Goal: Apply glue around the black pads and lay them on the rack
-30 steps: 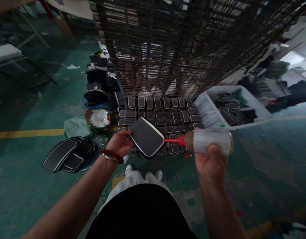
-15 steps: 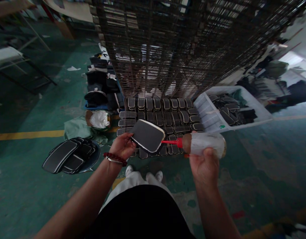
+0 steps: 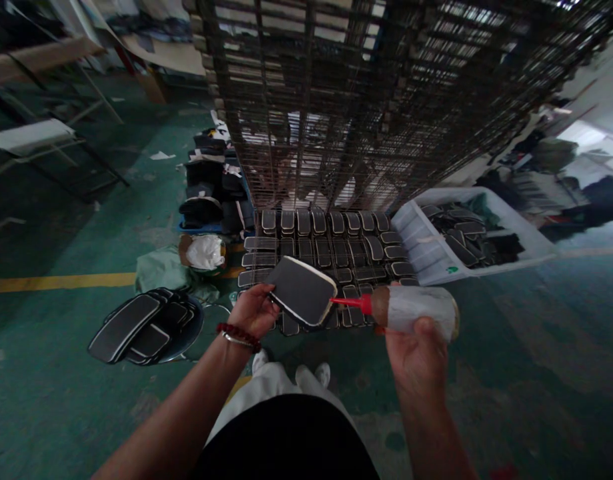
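Note:
My left hand (image 3: pixel 256 311) pinches the left edge of a dark, rounded rectangular pad (image 3: pixel 305 290) with a pale rim. My right hand (image 3: pixel 419 353) is wrapped round a glue bottle (image 3: pixel 419 310), brown with a whitish wrapping, tipped on its side. Its thin red nozzle (image 3: pixel 351 303) points left and meets the pad's right edge, where the rim looks yellowish. Below and behind the pad, rows of similar dark pads (image 3: pixel 336 252) lie on a wire rack shelf, partly hidden by the pad and bottle.
A tall stack of wire racks (image 3: pixel 306 100) rises ahead. To the right stands a white plastic bin (image 3: pixel 419 257) with dark pieces. On the left are a stool heaped with pads (image 3: pixel 131 323), an open bag with white lining (image 3: pixel 205 252) and a blue crate of dark bundles (image 3: pixel 206 190).
The whole scene sits lower in view as the head has tilted up a little. The nozzle tip has shifted slightly up along the pad's right edge. Both hands keep their holds.

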The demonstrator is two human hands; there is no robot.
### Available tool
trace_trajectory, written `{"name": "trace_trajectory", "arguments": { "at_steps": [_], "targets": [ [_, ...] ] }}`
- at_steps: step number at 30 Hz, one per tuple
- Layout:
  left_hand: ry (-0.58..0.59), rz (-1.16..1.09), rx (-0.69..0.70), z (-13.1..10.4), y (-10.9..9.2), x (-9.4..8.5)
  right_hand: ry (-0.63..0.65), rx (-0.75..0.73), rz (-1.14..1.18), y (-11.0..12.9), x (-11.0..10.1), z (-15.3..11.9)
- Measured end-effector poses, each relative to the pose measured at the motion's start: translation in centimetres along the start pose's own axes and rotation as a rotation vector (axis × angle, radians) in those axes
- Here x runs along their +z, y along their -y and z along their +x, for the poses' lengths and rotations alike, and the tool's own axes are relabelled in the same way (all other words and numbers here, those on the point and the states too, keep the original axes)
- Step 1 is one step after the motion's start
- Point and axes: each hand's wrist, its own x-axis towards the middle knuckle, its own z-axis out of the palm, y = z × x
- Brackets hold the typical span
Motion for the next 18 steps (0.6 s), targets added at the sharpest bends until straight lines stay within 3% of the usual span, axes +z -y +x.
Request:
{"name": "trace_trajectory", "arguments": {
  "at_steps": [4,7,12,15,18],
  "targets": [
    [0.033,-0.040,-0.032,0.6,0.4,-0.6,-0.041,0.066,0.010,-0.6,-0.2,-0.2],
    [0.022,-0.123,-0.011,1.2,0.3,-0.9,-0.052,0.252,0.041,-1.8,-0.8,-1.2],
    [-0.042,-0.244,0.103,2.9,-1.3,-1.5,-0.175,0.610,0.244,-3.2,-1.4,-1.3],
    [-0.047,-0.271,0.104,3.8,-1.6,-1.5,-0.138,0.674,0.318,-3.7,-1.1,-1.5],
    [0.002,-0.259,0.056,4.0,-0.3,-0.8,-0.045,0.743,0.355,-4.5,0.3,-3.1]
  ]
}}
